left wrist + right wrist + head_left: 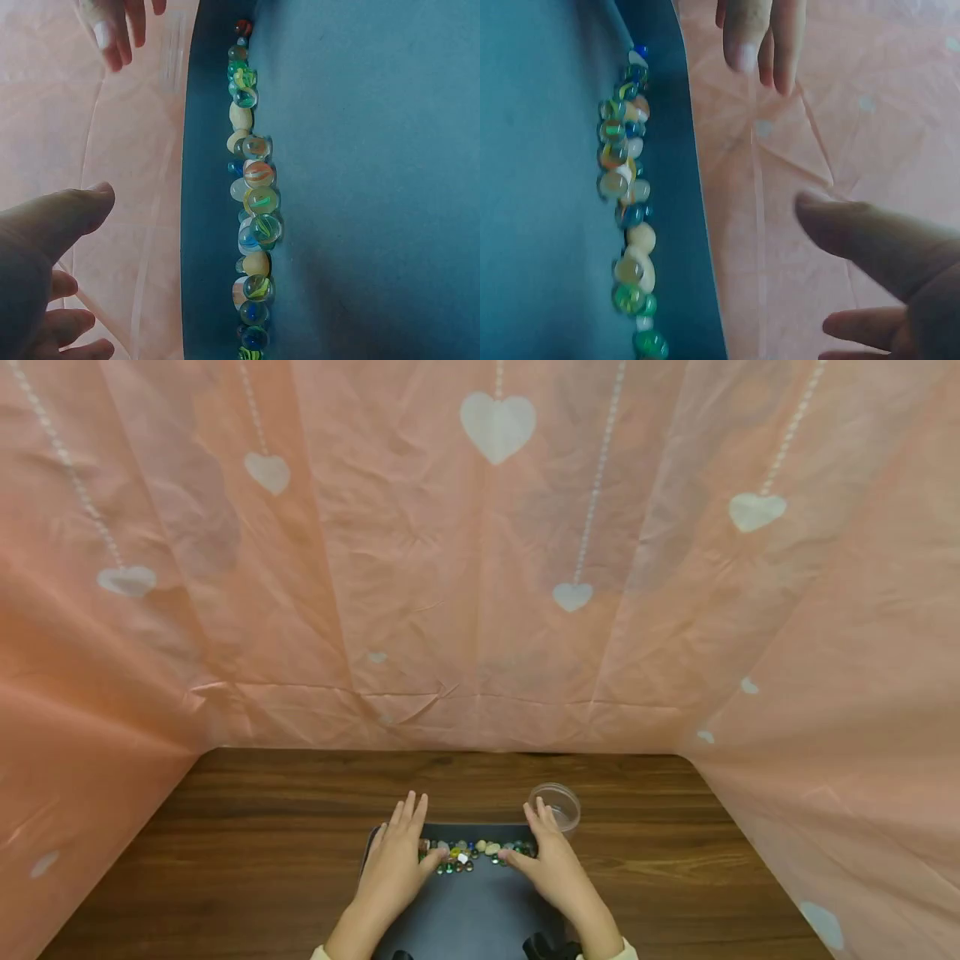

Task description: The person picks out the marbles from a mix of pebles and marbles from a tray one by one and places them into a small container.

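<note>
A dark blue-grey tray (468, 914) lies on the table. Glass marbles (462, 857) and pale rounded stones (241, 118) form an uneven band along its far wall. My left hand (393, 868) hovers by the far left corner, fingers straight and thumb pointing inward. The right hand (553, 867) mirrors it at the far right corner, also with extended fingers. Both wrist views show each hand (900, 262) apart from the marbles, holding nothing. The hands hide parts of the tray's sides and the band's ends in the head view.
Behind the right fingertips stands a clear round plastic container (573, 810), just past the tray's far right corner. Wood-grain table (247, 852) surrounds the tray. A pink curtain (420, 568) with white hearts encloses the back and sides. Black wrist gear (542, 946) shows at the bottom.
</note>
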Demonstrator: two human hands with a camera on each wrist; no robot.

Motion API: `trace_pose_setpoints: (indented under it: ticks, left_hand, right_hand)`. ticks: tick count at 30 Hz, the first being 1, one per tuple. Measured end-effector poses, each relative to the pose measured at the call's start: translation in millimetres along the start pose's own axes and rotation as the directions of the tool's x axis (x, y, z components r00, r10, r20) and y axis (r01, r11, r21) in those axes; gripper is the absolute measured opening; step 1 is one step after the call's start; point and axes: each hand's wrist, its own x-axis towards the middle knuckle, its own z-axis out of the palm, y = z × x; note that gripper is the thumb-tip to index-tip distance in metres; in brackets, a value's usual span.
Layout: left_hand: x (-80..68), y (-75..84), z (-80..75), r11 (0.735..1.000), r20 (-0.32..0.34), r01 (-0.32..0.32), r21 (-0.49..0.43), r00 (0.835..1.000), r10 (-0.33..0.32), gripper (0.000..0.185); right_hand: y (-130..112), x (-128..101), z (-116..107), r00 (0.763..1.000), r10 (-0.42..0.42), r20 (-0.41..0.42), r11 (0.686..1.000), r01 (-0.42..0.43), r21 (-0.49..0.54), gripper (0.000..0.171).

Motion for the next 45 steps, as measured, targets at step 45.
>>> trace_pose_setpoints:
  ticks: [45]
  left_hand:
    - [17.6, -14.8, 11.3, 0.931, -0.079, 0.085, -0.355, 0.990, -0.121, 0.046]
  right_hand:
    - [81, -26, 28, 0.937, 0.300, -0.177, 0.810, -0.153, 0.566, 0.045]
